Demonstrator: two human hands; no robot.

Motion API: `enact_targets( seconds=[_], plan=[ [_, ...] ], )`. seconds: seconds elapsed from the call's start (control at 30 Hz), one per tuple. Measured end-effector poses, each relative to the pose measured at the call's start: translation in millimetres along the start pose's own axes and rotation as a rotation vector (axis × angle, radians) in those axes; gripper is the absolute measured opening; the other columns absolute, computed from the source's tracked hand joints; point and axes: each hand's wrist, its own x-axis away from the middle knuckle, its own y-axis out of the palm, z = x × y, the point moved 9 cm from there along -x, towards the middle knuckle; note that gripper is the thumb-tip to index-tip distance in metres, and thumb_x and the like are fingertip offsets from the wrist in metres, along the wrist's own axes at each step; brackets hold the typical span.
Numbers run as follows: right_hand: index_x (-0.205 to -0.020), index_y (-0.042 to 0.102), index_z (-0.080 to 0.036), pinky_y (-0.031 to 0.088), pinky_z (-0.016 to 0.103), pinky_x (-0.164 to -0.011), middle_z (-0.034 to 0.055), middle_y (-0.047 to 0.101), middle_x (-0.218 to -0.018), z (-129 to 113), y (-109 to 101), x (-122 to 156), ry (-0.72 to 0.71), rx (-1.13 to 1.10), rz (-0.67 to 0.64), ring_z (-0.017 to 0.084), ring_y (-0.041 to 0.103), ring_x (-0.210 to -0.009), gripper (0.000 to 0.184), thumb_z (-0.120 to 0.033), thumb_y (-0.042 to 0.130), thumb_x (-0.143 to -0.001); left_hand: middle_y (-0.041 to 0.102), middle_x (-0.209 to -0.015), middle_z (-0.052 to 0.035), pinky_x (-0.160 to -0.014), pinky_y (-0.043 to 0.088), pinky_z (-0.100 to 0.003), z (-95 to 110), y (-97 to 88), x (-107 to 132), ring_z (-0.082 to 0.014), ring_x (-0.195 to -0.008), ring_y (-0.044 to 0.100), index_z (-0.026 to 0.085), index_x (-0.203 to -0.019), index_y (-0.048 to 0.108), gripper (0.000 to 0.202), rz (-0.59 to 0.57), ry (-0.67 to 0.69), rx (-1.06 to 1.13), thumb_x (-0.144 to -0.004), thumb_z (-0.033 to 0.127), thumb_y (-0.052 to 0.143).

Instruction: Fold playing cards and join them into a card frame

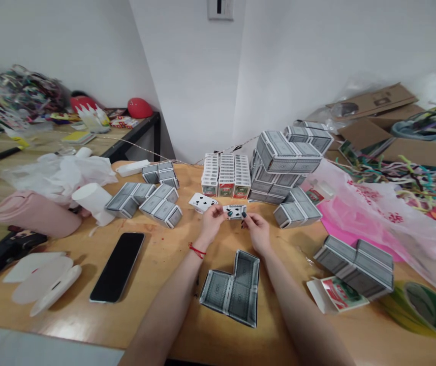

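Note:
Both hands pinch a playing card [235,211] by its two ends, held face up above the table. My left hand [212,221] has its fingers closed on the card's left end, with a red string bracelet [197,250] at the wrist. My right hand [256,227] grips the right end between thumb and fingers. Just left of the held card lies a small stack of playing cards [203,202], spades showing. Between my forearms stands an L-shaped block [237,290] made of grey-backed cards. Whether more than one card is in my hands is hard to tell.
Behind my hands stand rows of card boxes [225,175], with stacked card blocks [284,157] to their right. More card blocks [160,206] sit left. A phone [117,267], a pink roll [37,213], an opened card box [340,294] and green-yellow tape [422,310] lie around.

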Motion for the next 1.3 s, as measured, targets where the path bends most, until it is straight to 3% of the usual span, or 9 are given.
enact_targets(
  seconds=[0.23, 0.4, 0.67, 0.93, 1.3],
  plan=[
    [-0.073, 0.063, -0.017, 0.040, 0.024, -0.052, -0.0005, 0.056, -0.059, 0.4, 1.8, -0.5, 0.000, 0.047, -0.016, 0.011, 0.049, -0.052, 0.025, -0.042, 0.059, -0.068, 0.058, -0.067, 0.0013, -0.068, 0.040, -0.024, 4.3, -10.3, -2.5, -0.0099, -0.065, 0.051, 0.014, -0.064, 0.058, 0.011, 0.065, 0.055, -0.077, -0.056, 0.017, 0.065],
    [-0.073, 0.064, -0.017, 0.041, 0.024, -0.053, -0.0002, 0.057, -0.059, 2.4, 2.0, -0.3, 0.003, 0.068, -0.022, 0.011, 0.049, -0.053, 0.024, -0.041, 0.060, -0.068, 0.061, -0.070, -0.0009, -0.072, 0.041, -0.026, 6.9, -8.6, -4.0, -0.0122, -0.069, 0.054, 0.014, -0.067, 0.062, 0.007, 0.014, 0.080, -0.128, -0.060, 0.017, 0.062],
    [-0.073, 0.063, -0.016, 0.040, 0.024, -0.053, -0.0002, 0.057, -0.059, 3.4, 1.6, -1.2, 0.005, 0.071, -0.012, 0.011, 0.049, -0.052, 0.024, -0.040, 0.060, -0.067, 0.057, -0.068, 0.0009, -0.064, 0.041, -0.023, 5.0, -11.4, -5.6, -0.0099, -0.064, 0.051, 0.015, -0.069, 0.056, 0.012, 0.071, 0.107, -0.133, -0.059, 0.017, 0.063],
    [-0.070, 0.063, -0.017, 0.039, 0.024, -0.052, -0.0005, 0.057, -0.056, 0.2, -3.4, -2.6, 0.019, 0.066, 0.008, 0.011, 0.049, -0.051, 0.025, -0.042, 0.060, -0.066, 0.055, -0.064, 0.0017, -0.064, 0.040, -0.023, 7.3, -6.0, -3.8, -0.0098, -0.062, 0.051, 0.014, -0.064, 0.055, 0.006, -0.018, 0.106, -0.183, -0.060, 0.015, 0.061],
    [-0.068, 0.064, -0.017, 0.040, 0.025, -0.053, -0.0009, 0.056, -0.056, 2.7, -5.2, -3.2, 0.027, 0.058, 0.010, 0.011, 0.048, -0.051, 0.022, -0.039, 0.061, -0.066, 0.053, -0.062, 0.0031, -0.059, 0.037, -0.020, 10.6, -1.4, -4.2, -0.0089, -0.058, 0.049, 0.015, -0.066, 0.052, 0.006, -0.045, 0.145, -0.235, -0.064, 0.012, 0.056]
  ],
)
